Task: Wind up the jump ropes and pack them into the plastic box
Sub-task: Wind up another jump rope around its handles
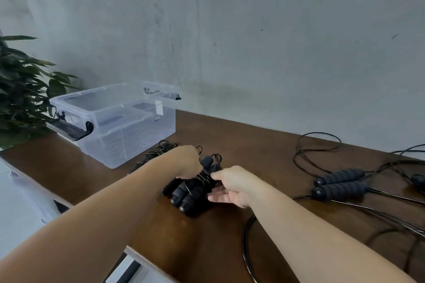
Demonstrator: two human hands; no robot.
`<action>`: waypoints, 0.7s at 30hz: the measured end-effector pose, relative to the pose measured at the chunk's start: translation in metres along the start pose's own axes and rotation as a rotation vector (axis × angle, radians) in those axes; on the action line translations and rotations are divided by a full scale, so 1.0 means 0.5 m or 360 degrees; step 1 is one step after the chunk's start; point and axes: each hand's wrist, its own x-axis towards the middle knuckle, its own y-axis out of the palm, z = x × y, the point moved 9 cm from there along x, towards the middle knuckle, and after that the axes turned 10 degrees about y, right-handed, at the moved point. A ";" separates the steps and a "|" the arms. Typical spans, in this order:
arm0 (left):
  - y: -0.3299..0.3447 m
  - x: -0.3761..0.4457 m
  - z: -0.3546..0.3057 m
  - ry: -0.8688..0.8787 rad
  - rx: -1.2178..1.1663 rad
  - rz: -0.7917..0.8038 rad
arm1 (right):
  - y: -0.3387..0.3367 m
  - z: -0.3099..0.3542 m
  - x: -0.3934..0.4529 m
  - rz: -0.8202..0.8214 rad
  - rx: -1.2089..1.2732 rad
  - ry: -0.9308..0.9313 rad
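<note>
A wound jump rope bundle (190,193) with dark foam handles lies on the brown table, its thin cord wrapped around the handles. My left hand (187,162) grips the upper part of the bundle from the left. My right hand (230,185) pinches the wrapped cord at the bundle's right side, its lower fingers stretched out beneath. Behind my left wrist lies another wound rope (158,150), next to the clear plastic box (115,119), which stands open with black latches. Further right, an unwound rope's two handles (340,182) lie side by side with their loose cord (317,145) spread over the table.
A leafy plant (20,89) stands left of the box. A grey wall runs behind the table. Black cord loops (247,236) trail across the near right of the table under my right forearm. A white surface (20,202) sits at the lower left beyond the table's edge.
</note>
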 end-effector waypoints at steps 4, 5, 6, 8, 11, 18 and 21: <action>-0.005 -0.006 0.004 -0.0017 -0.0113 -0.0112 | 0.000 -0.001 0.005 -0.0034 0.0026 -0.0035; -0.005 -0.005 0.005 -0.0027 -0.0133 -0.0141 | -0.002 0.000 0.007 -0.0043 0.0024 -0.0044; -0.005 -0.004 0.006 -0.0036 -0.0151 -0.0170 | -0.003 0.001 0.007 -0.0048 0.0013 -0.0053; -0.007 -0.001 0.005 -0.0040 -0.0161 -0.0223 | -0.004 0.004 0.002 -0.0048 -0.0040 -0.0068; -0.019 -0.008 -0.009 -0.0040 -0.0177 -0.0280 | -0.014 0.014 -0.009 -0.0086 -0.0118 -0.0098; -0.100 -0.034 -0.098 0.0012 -0.0406 -0.0841 | -0.089 0.057 -0.073 -0.0315 -0.0157 -0.0212; -0.124 -0.031 -0.180 0.0111 -0.0791 -0.1032 | -0.187 0.085 -0.136 -0.0531 -0.0129 -0.0460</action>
